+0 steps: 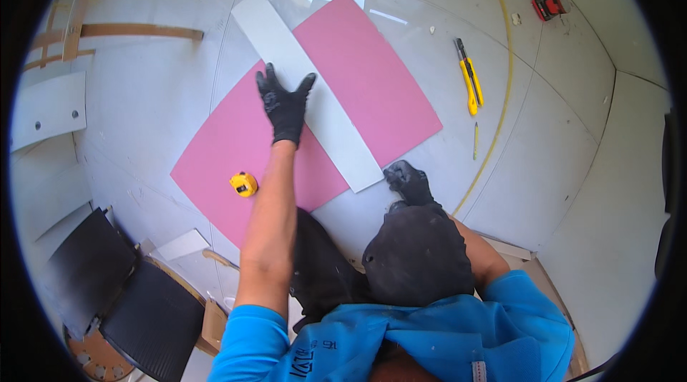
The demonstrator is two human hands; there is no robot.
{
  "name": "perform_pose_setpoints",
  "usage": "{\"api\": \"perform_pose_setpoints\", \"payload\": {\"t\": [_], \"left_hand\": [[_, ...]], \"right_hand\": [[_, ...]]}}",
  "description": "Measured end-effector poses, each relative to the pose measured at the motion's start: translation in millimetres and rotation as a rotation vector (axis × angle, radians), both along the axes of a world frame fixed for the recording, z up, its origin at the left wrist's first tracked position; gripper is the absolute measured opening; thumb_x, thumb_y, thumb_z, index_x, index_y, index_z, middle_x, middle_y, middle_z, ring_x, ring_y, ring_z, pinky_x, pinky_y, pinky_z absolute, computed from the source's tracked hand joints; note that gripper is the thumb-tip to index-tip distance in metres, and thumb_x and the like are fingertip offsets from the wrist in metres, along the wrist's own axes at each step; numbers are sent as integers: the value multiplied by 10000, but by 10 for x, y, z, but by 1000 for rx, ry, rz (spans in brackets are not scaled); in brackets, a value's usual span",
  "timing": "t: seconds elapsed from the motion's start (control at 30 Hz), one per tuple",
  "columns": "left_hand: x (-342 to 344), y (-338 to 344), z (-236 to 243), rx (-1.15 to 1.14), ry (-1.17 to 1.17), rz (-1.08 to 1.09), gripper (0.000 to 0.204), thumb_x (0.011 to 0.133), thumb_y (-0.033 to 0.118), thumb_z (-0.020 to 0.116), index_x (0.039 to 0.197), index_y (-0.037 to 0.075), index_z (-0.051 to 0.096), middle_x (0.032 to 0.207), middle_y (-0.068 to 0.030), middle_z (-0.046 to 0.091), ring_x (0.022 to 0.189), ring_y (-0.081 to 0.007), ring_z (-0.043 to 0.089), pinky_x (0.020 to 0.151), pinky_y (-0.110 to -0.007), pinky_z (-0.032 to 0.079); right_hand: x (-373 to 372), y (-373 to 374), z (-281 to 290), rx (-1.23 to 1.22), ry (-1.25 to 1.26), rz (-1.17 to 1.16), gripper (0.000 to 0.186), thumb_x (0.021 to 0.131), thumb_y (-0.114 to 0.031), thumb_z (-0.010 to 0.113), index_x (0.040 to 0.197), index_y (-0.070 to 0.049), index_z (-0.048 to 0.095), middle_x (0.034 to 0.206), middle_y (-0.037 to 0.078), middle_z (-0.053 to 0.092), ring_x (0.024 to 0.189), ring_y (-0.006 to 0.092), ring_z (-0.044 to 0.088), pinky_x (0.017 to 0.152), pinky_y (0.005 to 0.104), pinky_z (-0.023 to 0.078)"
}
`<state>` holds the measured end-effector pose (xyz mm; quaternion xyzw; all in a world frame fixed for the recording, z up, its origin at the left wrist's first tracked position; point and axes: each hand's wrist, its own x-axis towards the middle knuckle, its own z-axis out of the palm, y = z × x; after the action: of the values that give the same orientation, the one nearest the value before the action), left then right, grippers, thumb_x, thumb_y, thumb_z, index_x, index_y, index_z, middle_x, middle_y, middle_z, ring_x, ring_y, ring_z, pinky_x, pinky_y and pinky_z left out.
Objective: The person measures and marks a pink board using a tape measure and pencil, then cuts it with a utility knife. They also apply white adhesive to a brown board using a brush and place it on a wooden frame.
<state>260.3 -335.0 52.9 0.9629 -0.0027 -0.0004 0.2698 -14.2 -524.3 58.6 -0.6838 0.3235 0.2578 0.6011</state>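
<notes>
A long white board (315, 99) lies slantwise across a large pink sheet (379, 74) on the floor. My left hand (285, 104), in a black glove, rests on the board's left edge with its fingers and thumb spread. At the board's near right corner is my right hand (408, 181), also gloved in black. Its fingers are curled closed, and whatever they may hold is hidden. A yellow tape measure (244, 184) sits on the pink sheet, left of my left forearm.
Right of the sheet lie a yellow utility knife (469, 78) and a pencil (476, 141). A red and black device (548, 6) with a cable stands at the far right. Wooden bars (139, 31) are at the far left, a black chair (154, 307) at the near left.
</notes>
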Motion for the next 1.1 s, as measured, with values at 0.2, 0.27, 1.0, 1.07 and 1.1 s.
{"api": "perform_pose_setpoints", "payload": {"t": [0.2, 0.27, 1.0, 1.07, 1.1], "left_hand": [[-609, 1380, 536, 644, 333, -28, 997, 565, 543, 854, 1375, 114, 462, 1470, -254, 344, 1350, -468, 319, 990, -583, 384], [-920, 1723, 517, 650, 545, -7, 973, 582, 460, 874, 1381, 110, 443, 1456, -265, 345, 1290, -456, 398, 956, -518, 450], [-1835, 794, 1355, -1003, 1050, 114, 336, 819, 37, 687, 1147, 3, 619, 956, -25, 638, 859, -105, 588, 793, -242, 481], [-1905, 827, 1223, -1144, 1081, 173, 324, 825, 64, 686, 1135, -4, 619, 1002, -39, 639, 877, -109, 596, 792, -239, 486], [-1906, 835, 1157, -1215, 1102, 200, 320, 828, 78, 686, 1129, -7, 618, 1026, -47, 640, 885, -111, 600, 791, -238, 489]], "right_hand": [[-79, -275, 174, -55, -123, -103, 358, 951, -374, 574, 1039, -28, 605, 814, 63, 675, 712, 129, 657, 681, 294, 524], [168, -217, 355, -13, -130, -117, 284, 963, -276, 568, 1065, -14, 607, 843, 62, 670, 747, 112, 640, 713, 280, 521], [978, 521, 667, 246, -376, 955, 653, 898, -495, 609, 1365, -94, 391, 1120, 205, 613, 1007, 356, 628, 859, 412, 485], [1076, 494, 780, 155, -393, 1089, 791, 887, -566, 571, 1433, -57, 310, 1183, 224, 595, 1052, 366, 614, 886, 426, 485], [1103, 493, 805, 114, -392, 1154, 821, 887, -587, 553, 1442, -40, 294, 1202, 235, 584, 1071, 367, 606, 893, 426, 485]]}}
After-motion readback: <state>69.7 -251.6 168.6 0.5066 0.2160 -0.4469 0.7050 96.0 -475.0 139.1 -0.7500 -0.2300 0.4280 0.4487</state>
